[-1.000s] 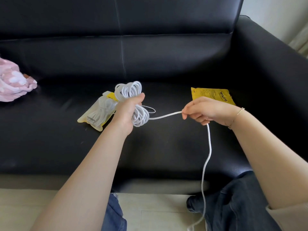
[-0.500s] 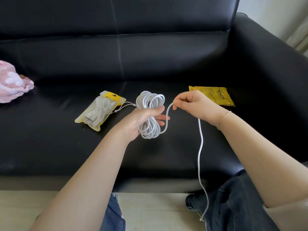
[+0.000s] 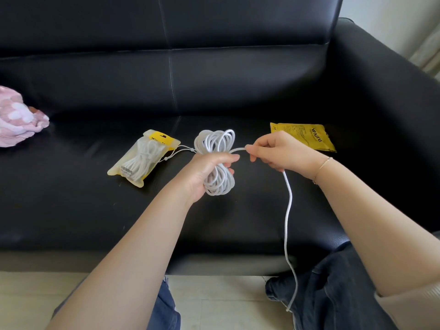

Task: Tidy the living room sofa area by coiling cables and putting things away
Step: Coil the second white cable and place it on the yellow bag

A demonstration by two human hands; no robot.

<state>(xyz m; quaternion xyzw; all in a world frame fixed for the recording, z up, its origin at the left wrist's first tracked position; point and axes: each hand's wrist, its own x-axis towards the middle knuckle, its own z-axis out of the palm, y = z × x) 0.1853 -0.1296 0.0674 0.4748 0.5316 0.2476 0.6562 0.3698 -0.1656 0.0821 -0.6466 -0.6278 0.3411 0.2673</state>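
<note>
i read "waitu" on the yellow packet lying on the black sofa behind my right hand; the print on the clear pouch is too small. my left hand wraps around the waist of the white cable bundle above the seat. my right hand pinches the loose strand, which trails to the floor.

Over the sofa seat, mid-frame: coil in left hand, right hand just right of it, pinching the cable's free run, which dropped past the seat's front edge toward the floor. Left of the coil, on the seat: pouch with a cable inside. Behind the right hand: packet. Far left on the seat: cloth.
</note>
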